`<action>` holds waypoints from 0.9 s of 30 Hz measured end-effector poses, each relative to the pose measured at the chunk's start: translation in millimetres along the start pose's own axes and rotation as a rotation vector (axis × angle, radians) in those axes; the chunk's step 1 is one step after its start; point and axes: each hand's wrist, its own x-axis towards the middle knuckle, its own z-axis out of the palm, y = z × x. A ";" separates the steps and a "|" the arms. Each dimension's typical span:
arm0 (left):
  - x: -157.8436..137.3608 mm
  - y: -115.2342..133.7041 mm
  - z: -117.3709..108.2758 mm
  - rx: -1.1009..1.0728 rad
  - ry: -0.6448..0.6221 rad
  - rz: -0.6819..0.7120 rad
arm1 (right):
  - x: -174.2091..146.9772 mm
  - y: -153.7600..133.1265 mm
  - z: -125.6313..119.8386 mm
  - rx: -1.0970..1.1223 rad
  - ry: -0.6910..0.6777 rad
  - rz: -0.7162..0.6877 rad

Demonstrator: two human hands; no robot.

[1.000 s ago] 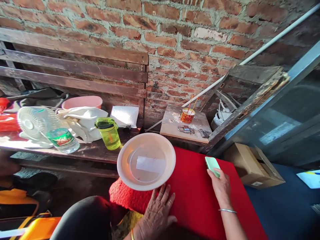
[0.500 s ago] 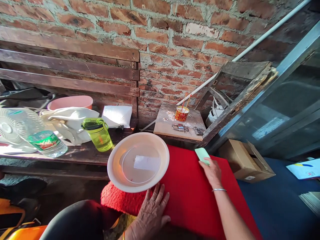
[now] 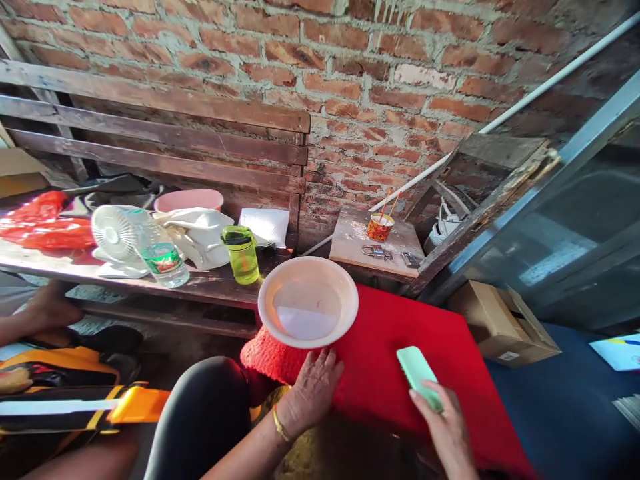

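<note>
My right hand point(image 3: 443, 417) grips the near end of a pale green brush point(image 3: 420, 377) above the red cloth point(image 3: 375, 333). Bristles show faintly along the brush's left edge. My left hand point(image 3: 315, 383) lies flat at the cloth's left side, fingers stretched out just below the rim of a pale plastic basin point(image 3: 350, 317). A whitish patch shows inside the basin; whether it is a reflection or an object I cannot tell. Red fluffy material point(image 3: 263, 360) bulges out under the basin's left side.
A wooden bench point(image 3: 220, 291) on the left bears a green drink bottle point(image 3: 245, 260), a water bottle point(image 3: 167, 265), a small fan point(image 3: 113, 233) and bags. Behind the cloth, a small table point(image 3: 345, 250) holds a red tin point(image 3: 379, 229) and padlocks. A cardboard box point(image 3: 490, 320) stands right.
My right hand has drawn the brush back toward me, and more of the brush shows. The view has swung left, bringing in another person's limbs. My left hand stays flat by the basin.
</note>
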 end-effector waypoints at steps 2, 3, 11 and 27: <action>-2.6 -3.5 1.2 0.030 0.005 -0.036 | -32.3 -22.9 34.7 0.025 -0.101 -0.143; -3.2 -5.4 0.9 0.040 0.005 -0.054 | -42.8 -32.6 48.4 0.011 -0.134 -0.225; -0.4 -26.5 -15.1 0.000 -0.044 -0.085 | -7.9 -6.4 2.5 -0.216 0.090 -0.197; -5.7 -56.3 -11.1 0.027 -0.148 -0.089 | -57.6 -55.0 56.3 -0.211 -0.181 -0.447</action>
